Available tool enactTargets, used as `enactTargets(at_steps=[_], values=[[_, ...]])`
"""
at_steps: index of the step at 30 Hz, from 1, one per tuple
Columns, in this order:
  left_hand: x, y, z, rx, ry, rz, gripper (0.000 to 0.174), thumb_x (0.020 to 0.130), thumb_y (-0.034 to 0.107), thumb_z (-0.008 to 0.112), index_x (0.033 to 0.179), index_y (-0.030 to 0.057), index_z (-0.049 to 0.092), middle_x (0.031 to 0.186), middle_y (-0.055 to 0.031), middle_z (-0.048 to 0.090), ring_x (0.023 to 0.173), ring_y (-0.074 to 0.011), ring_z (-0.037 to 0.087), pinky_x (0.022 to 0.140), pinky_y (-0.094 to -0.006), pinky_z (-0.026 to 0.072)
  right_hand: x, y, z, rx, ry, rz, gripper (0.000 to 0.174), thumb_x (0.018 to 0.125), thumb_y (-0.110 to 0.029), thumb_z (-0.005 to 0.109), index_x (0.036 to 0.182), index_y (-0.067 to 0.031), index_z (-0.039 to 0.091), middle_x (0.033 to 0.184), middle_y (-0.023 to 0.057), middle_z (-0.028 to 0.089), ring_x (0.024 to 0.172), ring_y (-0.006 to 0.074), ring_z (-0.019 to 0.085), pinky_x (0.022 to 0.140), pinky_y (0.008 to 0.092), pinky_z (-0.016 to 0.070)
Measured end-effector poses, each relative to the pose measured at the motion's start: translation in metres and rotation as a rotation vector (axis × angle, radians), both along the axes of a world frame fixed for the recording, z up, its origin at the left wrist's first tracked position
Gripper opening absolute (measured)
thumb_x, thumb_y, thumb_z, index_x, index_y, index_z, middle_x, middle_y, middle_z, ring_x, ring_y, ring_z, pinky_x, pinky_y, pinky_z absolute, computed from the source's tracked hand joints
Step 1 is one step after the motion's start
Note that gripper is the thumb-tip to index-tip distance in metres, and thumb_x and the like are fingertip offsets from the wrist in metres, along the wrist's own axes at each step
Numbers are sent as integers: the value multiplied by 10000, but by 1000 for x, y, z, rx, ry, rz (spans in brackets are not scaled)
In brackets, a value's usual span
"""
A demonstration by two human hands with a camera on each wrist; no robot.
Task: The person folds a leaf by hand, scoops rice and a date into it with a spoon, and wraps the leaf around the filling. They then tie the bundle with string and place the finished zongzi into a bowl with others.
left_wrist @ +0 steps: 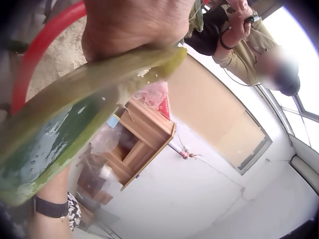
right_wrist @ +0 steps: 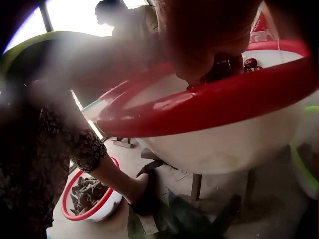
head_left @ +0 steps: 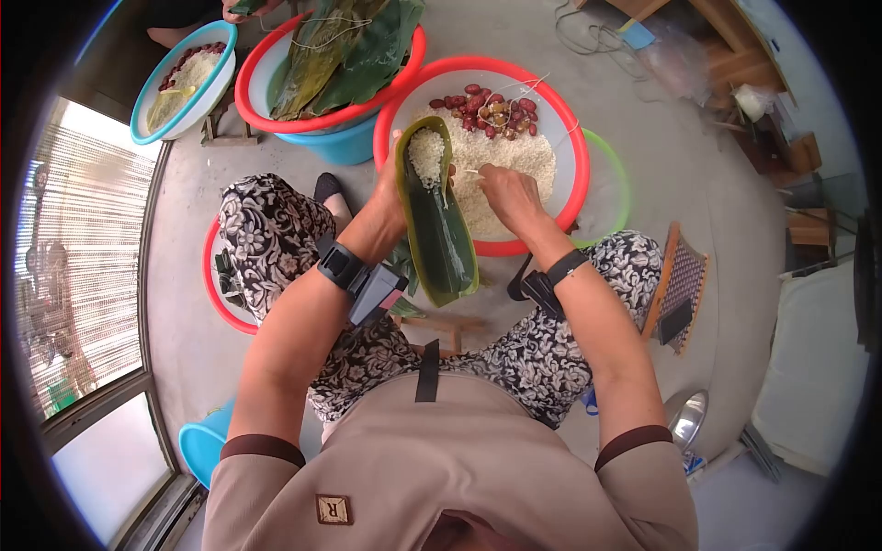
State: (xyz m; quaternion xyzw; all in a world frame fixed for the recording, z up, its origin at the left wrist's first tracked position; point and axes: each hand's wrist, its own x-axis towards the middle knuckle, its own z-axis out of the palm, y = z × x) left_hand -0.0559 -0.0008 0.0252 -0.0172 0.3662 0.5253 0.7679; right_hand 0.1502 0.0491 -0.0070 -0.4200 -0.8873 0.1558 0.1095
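Observation:
My left hand (head_left: pixel 390 197) grips a long green leaf (head_left: pixel 443 241) folded into a trough, its rolled upper end holding white rice (head_left: pixel 426 158). In the left wrist view the leaf (left_wrist: pixel 60 134) stretches out below the hand (left_wrist: pixel 137 27). My right hand (head_left: pixel 513 197) is beside the leaf, over a red-rimmed basin (head_left: pixel 581 174) of rice (head_left: pixel 482 207) and red dates (head_left: pixel 473 103). Its curled fingers pinch a thin pale utensil, mostly hidden, whose whitish tip points toward the leaf. In the right wrist view the right hand (right_wrist: pixel 207 45) is dark above the basin rim.
Leaves (head_left: pixel 354 69) soak in another red-rimmed basin (head_left: pixel 246 84). A blue-rimmed basin (head_left: pixel 138 119) of rice and dates stands at far left, near another person's hand (head_left: pixel 262 7). Wrapped leaf parcels (right_wrist: pixel 88 194) fill a low basin (right_wrist: pixel 67 199). A woven stool (head_left: pixel 680 289) bears a phone (head_left: pixel 675 319).

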Motion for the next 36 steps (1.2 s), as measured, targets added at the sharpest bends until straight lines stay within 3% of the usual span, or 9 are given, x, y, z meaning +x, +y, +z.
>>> enactTargets(at_steps=[1,3,4,7,17,25,32,36], values=[[0,0,0,14,21,25,731,900,739,282,1008,97,615,766,-146,628,630,-275,593,561,-410,504,2,4,4,2,-6,-1,185,891,-185,557,859,-11,610,739,205,643,752,389,651,662,476,508],[-1,0,4,13,9,-4,736,900,742,279,1013,97,614,767,-147,628,622,-272,593,548,-400,501,9,20,18,-87,297,-138,208,880,-238,592,885,-36,644,845,170,661,843,362,645,717,463,502],[1,-2,8,5,10,7,733,901,740,280,1011,98,615,767,-147,628,619,-272,594,539,-398,500,13,31,27,-169,323,-249,200,867,-257,613,930,-76,672,940,132,663,896,343,631,758,440,497],[2,-3,16,10,10,3,723,906,732,281,1002,98,616,767,-142,629,611,-267,595,523,-392,499,29,71,15,-125,212,-346,183,848,-235,633,951,-92,680,994,127,659,907,334,632,780,428,497],[4,0,23,15,-40,28,695,934,693,275,981,90,617,758,-115,627,603,-234,599,518,-372,508,15,108,-46,-63,-17,-393,185,766,-144,681,943,-95,659,1021,123,656,973,322,632,802,437,502],[8,3,13,5,26,29,677,940,680,292,1004,82,605,788,-121,627,647,-248,602,566,-385,513,17,108,-39,-32,-53,-324,172,756,-139,680,917,-92,636,981,125,647,944,333,623,793,444,500],[7,2,2,18,-40,28,651,953,655,302,1054,80,590,832,-126,623,690,-256,602,593,-395,513,13,104,-30,21,34,-294,160,741,-154,696,857,-75,619,940,120,643,889,322,632,741,447,501],[12,9,2,-60,19,78,682,910,713,322,1028,103,605,789,-164,638,634,-274,604,515,-387,498,-10,84,24,-25,376,-289,201,722,-153,725,872,-60,627,898,99,629,823,302,623,708,419,503]])
